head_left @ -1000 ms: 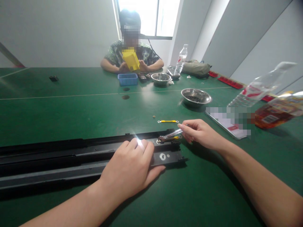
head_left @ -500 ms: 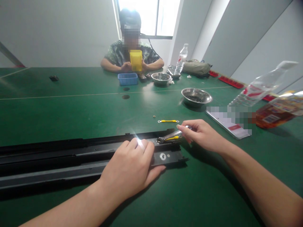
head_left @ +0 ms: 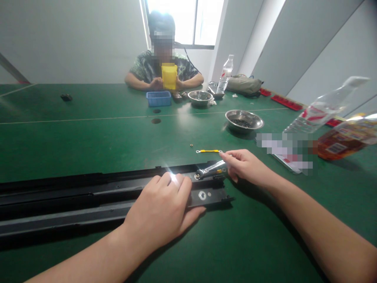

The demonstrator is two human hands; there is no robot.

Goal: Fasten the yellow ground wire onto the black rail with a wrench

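My left hand (head_left: 160, 208) grips the near end section of a long black metal rail (head_left: 110, 198), its fingers over the top and the thumb along the front. Between the thumb and fingers of my right hand (head_left: 249, 168) is a silver wrench (head_left: 212, 169). The wrench's ring head sits on a fastener inside the rail, near its right end. A yellow wire (head_left: 219, 171) partly shows beneath the wrench handle. Another yellow wire with ring terminals, the loose lead (head_left: 209, 151), lies on the table just behind, beside a small nut or washer (head_left: 191, 145).
A steel bowl (head_left: 244, 121) of small dark parts stands behind my right hand. To the right are a phone-like flat item (head_left: 290, 163), a water bottle (head_left: 316, 112) and an amber drink bottle (head_left: 347, 137). Across the green table (head_left: 88, 145), a person holds a yellow bin (head_left: 169, 77).
The wrench handle has turned slightly away from me, and my right hand has shifted with it, covering more of the wire beneath. My left hand stays on the rail.
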